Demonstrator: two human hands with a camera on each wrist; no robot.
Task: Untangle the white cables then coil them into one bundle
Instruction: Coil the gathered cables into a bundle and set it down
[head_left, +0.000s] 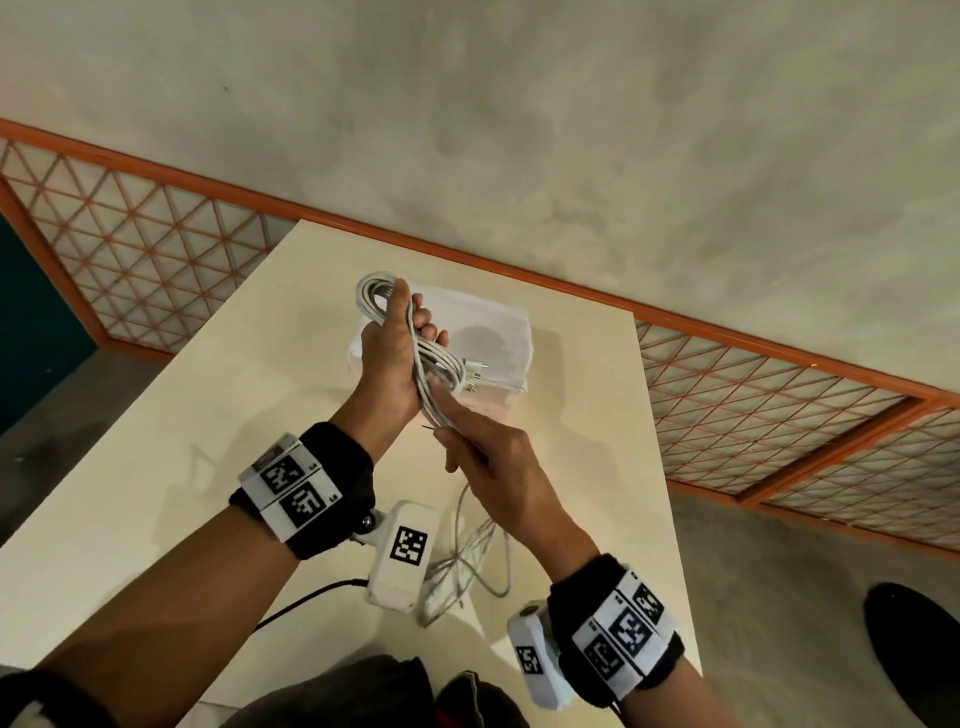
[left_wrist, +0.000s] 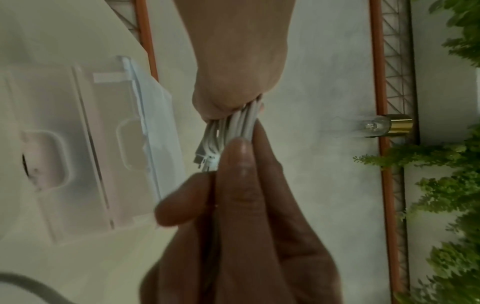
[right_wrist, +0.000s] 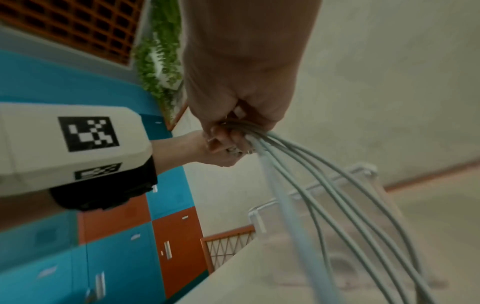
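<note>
My left hand (head_left: 392, 358) is raised above the table and grips a coil of white cables (head_left: 375, 293), thumb pressed along the loops. Several metal-tipped plugs (head_left: 470, 371) stick out to the right of the coil. Just below, my right hand (head_left: 488, 457) grips the trailing strands, its index finger lying along them. The loose cable ends (head_left: 467, 561) hang down onto the table. In the left wrist view the bunched cables (left_wrist: 233, 127) sit between the left hand (left_wrist: 233, 72) and the right hand's fingers (left_wrist: 241, 185). The right wrist view shows my right hand (right_wrist: 241, 82) closed round several strands (right_wrist: 324, 185).
A clear plastic box (head_left: 498, 332) stands on the cream table (head_left: 208, 415) behind the hands. The table's right edge (head_left: 660, 493) drops to a grey floor with a dark round object (head_left: 909, 649). A black cord (head_left: 301, 603) runs from the left wrist camera.
</note>
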